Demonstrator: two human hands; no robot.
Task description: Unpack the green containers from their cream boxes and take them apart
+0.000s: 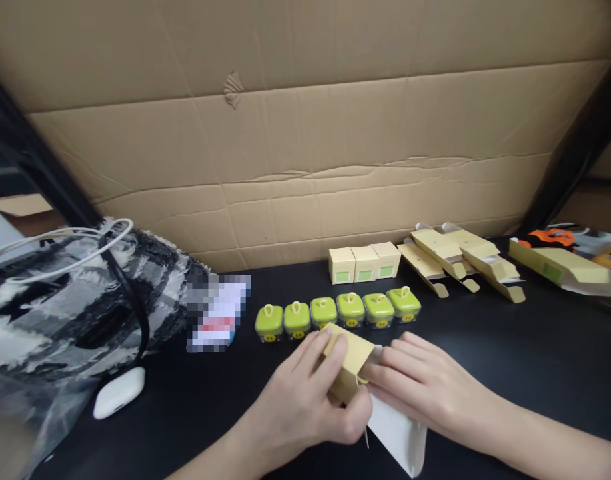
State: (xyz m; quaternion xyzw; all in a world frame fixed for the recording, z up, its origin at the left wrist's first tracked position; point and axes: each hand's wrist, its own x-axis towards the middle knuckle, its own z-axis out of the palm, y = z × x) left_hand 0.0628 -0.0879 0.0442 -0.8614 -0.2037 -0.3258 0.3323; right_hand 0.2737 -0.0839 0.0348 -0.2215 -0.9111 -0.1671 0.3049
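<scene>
My left hand is wrapped round a small yellow cardboard box, which is tilted over the black table. The box's right end gapes, and a long white-lined flap hangs from it. At that open end is my right hand, its fingers bent together and partly inside the box; whatever they hold there is hidden. Just behind the hands stands a row of several small clear containers with green lids, each with a pale loop on top. Three closed yellow boxes with green labels stand farther back.
Several flattened yellow cartons lie at the back right, near another carton and an orange object. To the left are a white case, a blurred packet, a shaggy black-and-white cloth and cables. A cardboard wall closes the back.
</scene>
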